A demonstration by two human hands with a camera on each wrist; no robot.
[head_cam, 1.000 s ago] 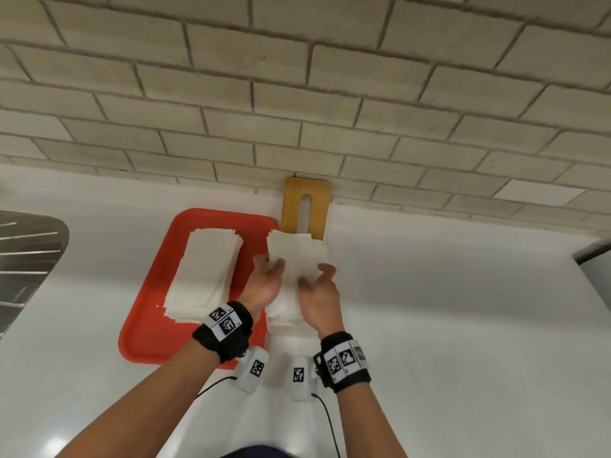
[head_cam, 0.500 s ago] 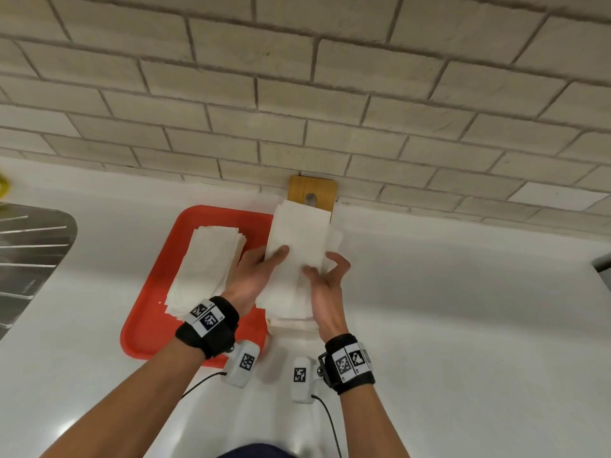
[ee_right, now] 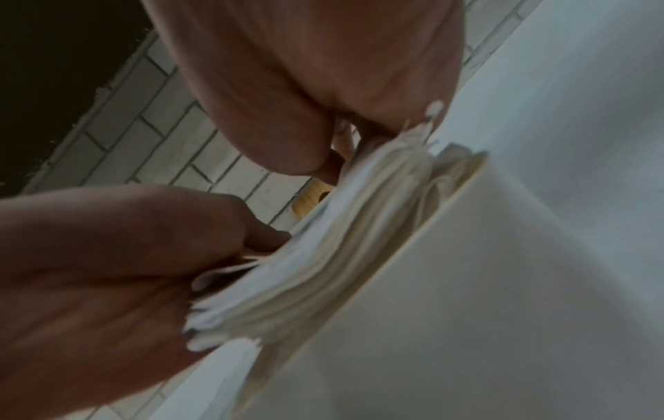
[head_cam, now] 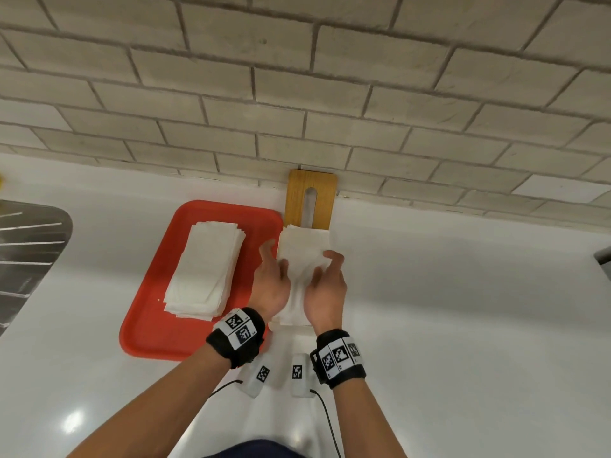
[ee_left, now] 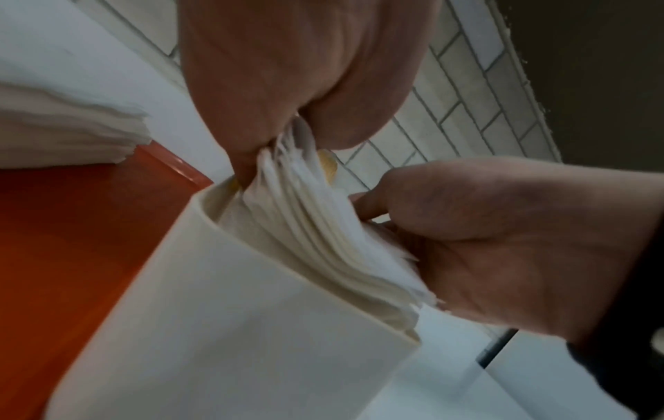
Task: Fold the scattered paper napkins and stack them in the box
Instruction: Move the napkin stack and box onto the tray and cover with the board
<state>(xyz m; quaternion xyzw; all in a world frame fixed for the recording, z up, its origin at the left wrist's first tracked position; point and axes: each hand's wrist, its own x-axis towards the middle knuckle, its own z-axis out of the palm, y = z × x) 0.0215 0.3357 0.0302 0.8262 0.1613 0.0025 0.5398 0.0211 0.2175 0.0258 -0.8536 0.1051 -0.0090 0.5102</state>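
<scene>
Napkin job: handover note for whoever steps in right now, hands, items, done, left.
Left hand: grips the left edge of the napkin bundle standing in the white box.
Right hand: holds the bundle's right edge.
Bundle sits partly in the box and rises above its rim; the box stands on the counter beside the red tray.
Done: one batch folded, mostly in.
Left: seat the bundle, then move the napkin stack from the tray.

ok so that folded napkin (head_cam: 304, 256) that was sticking up over the wooden board half a second ago is now pushed down onto the box's stack; left hand (head_cam: 271, 282) and right hand (head_cam: 325, 289) dropped lower, squeezing its sides
</scene>
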